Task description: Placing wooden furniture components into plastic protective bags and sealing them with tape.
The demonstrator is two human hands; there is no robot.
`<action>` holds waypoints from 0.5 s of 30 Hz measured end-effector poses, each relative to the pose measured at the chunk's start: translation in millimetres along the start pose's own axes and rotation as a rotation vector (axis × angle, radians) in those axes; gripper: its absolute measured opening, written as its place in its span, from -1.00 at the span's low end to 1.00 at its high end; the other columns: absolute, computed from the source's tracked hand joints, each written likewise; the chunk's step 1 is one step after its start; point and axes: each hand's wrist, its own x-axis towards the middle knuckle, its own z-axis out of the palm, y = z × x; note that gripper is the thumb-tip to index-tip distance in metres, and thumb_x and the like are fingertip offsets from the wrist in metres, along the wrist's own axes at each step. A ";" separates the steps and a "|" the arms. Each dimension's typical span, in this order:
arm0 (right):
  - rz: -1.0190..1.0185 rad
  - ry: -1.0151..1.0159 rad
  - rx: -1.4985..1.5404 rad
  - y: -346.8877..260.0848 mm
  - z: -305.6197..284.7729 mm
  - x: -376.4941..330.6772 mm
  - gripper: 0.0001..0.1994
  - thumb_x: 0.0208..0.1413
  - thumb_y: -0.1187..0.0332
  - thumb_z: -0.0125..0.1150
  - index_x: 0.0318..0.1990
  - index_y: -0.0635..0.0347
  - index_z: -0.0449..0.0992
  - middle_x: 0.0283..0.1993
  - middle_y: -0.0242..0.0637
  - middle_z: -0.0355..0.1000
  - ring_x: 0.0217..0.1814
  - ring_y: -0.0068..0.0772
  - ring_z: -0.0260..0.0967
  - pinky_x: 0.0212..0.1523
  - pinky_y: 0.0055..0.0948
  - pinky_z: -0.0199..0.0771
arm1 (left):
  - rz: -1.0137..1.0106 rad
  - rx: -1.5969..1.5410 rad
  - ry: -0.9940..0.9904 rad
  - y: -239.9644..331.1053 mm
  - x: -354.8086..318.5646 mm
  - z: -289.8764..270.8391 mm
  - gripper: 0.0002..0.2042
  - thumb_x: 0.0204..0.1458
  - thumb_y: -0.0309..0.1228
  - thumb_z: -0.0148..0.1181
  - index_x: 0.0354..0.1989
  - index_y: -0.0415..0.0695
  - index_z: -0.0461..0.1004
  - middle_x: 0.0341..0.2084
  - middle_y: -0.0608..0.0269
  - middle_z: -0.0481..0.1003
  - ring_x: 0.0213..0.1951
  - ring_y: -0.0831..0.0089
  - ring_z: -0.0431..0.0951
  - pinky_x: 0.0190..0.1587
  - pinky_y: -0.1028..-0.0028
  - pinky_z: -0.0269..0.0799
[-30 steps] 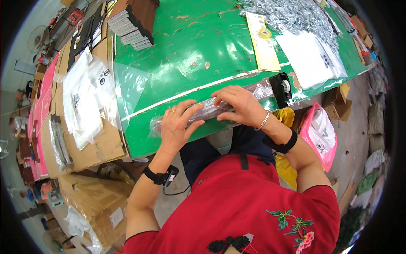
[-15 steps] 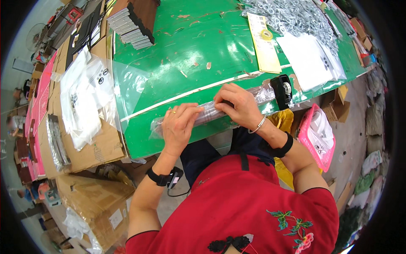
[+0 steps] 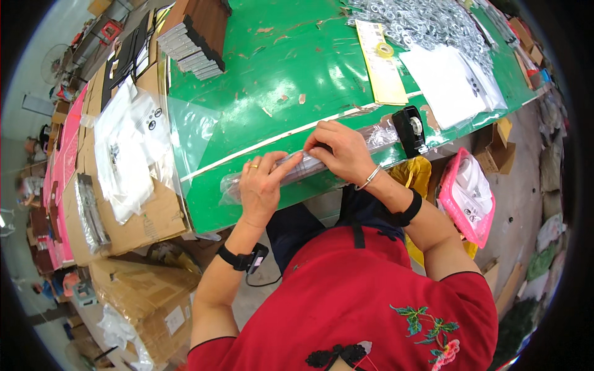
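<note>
The long, clear-wrapped package [image 3: 301, 170] lies along the near edge of the green bench [image 3: 272, 80], its right end just beside the black tape dispenser [image 3: 403, 131]. Left hand [image 3: 261, 188]: fingers extended over the package's left part; whether it grips cannot be told. Right hand [image 3: 341, 151]: bent fingers and thumb pinch the wrapping near the package's middle. The two hands' fingertips are close together.

Beyond the dispenser, a yellow strip [image 3: 391, 89] carries a tape roll [image 3: 385, 49]; white bags [image 3: 442, 89] lie to its right. A heap of metal parts [image 3: 411, 21] occupies the far right. A stack of brown boards [image 3: 204, 28] stands far left. Clear bags [image 3: 124, 161] lie on cardboard [image 3: 151, 224] at left.
</note>
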 end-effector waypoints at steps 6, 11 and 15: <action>-0.061 0.022 0.027 7.8 0.7 -3.1 -0.91 -0.02 0.42 0.30 -0.34 0.14 0.53 -0.34 -0.28 0.43 -0.23 -0.18 0.42 -0.23 -0.25 0.43 | 0.030 -0.064 -0.108 10.8 1.1 -16.6 -0.49 0.02 -0.37 0.25 0.23 0.15 0.47 -0.05 0.18 0.46 -0.06 0.19 0.46 -0.01 0.24 0.31; -0.269 0.290 -0.062 -5.8 -4.2 -9.9 -0.75 -0.06 0.34 0.38 -0.19 0.08 0.54 -0.17 -0.28 0.47 -0.04 -0.08 0.41 0.01 -0.11 0.38 | -0.030 0.020 -0.078 14.5 -15.5 -2.6 -0.44 0.02 -0.31 0.31 0.28 0.17 0.43 -0.06 0.14 0.43 -0.03 0.14 0.43 0.04 0.16 0.27; 0.088 0.508 -0.293 6.2 -81.2 -75.8 -0.65 -0.12 0.26 0.47 -0.17 0.10 0.50 -0.14 -0.32 0.45 -0.03 -0.12 0.40 0.02 -0.16 0.31 | -0.067 0.027 -0.066 35.6 -18.7 -2.4 -0.44 0.02 -0.33 0.31 0.28 0.17 0.43 -0.05 0.14 0.43 -0.04 0.15 0.43 0.01 0.18 0.28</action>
